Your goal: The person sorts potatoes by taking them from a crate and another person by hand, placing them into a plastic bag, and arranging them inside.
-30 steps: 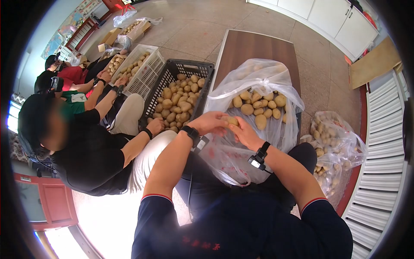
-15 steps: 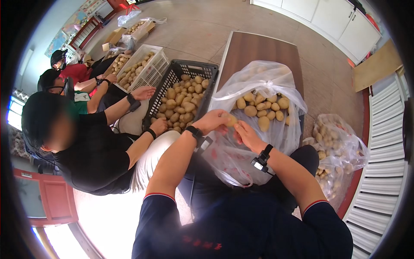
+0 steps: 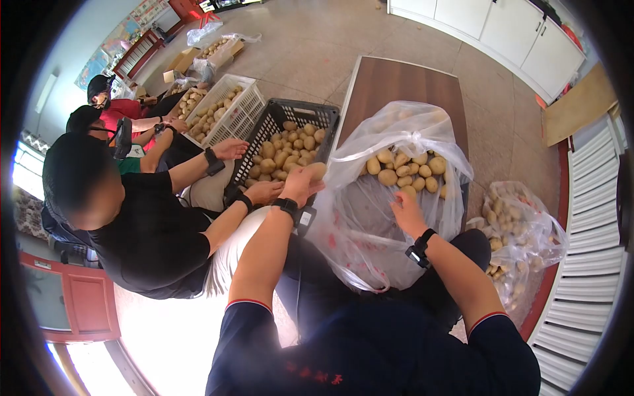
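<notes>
My left hand [image 3: 302, 186] is closed around a potato [image 3: 317, 173] by the right edge of the black crate [image 3: 330, 113], which holds many potatoes. My right hand [image 3: 408, 214] is over the opening of a clear plastic bag [image 3: 343, 228], fingers reaching toward the bag's potatoes [image 3: 387, 177]. Its fingertips are at a single potato [image 3: 409, 192] nearest to them; whether they touch it I cannot tell. The bag lies on a brown board-topped table [image 3: 396, 79], its near end spreading toward my lap.
Left of me sits a person in a black shirt [image 3: 162, 228], hands at the black crate's near side. Two more people sit beyond, by a white crate [image 3: 231, 115] of potatoes. Another potato bag [image 3: 515, 221] rests on the floor right, beside a white radiator [image 3: 581, 231].
My hands have parted. The left carried the potato left toward the black crate; the right moved over to the potatoes in the bag. The view has shifted slightly.
</notes>
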The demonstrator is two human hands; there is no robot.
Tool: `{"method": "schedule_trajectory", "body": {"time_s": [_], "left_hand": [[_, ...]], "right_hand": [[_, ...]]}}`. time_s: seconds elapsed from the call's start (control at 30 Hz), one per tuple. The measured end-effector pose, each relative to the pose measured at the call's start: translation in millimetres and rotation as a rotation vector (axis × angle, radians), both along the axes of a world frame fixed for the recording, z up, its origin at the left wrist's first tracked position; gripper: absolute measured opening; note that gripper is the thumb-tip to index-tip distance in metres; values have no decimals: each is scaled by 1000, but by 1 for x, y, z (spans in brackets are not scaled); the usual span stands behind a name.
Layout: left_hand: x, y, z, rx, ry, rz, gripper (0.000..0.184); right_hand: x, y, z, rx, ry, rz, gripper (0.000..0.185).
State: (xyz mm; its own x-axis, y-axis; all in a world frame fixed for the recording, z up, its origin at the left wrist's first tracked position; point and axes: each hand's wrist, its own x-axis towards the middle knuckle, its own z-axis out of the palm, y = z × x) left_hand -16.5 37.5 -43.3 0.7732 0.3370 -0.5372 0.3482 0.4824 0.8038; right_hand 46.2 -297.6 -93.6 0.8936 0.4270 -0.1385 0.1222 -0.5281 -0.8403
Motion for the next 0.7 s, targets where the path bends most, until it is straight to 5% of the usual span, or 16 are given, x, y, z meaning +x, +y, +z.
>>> {"method": "schedule_trajectory", "body": {"time_s": [0.13,0.43,0.47,0.57,0.63,0.7], "left_hand": [[-6,29,-27,-5,6,131,36],[-29,65,-46,-114,-93,446,28],[-37,76,-60,577,-98,197,23],[-39,100,-85,1245,152,-358,21],[-46,88,-77,716,-163,-151,17],[-43,81,-62,494,-217,-105,14]], "right_hand": [[3,-8,-1,-166,-370,-55,43],[5,-11,24,-366,-298,33,53],[5,-13,22,-374,-300,55,53],[8,-17,12,-383,-390,113,50],[6,-18,13,-471,-355,127,53],[4,-20,13,-480,-367,163,55]]}}
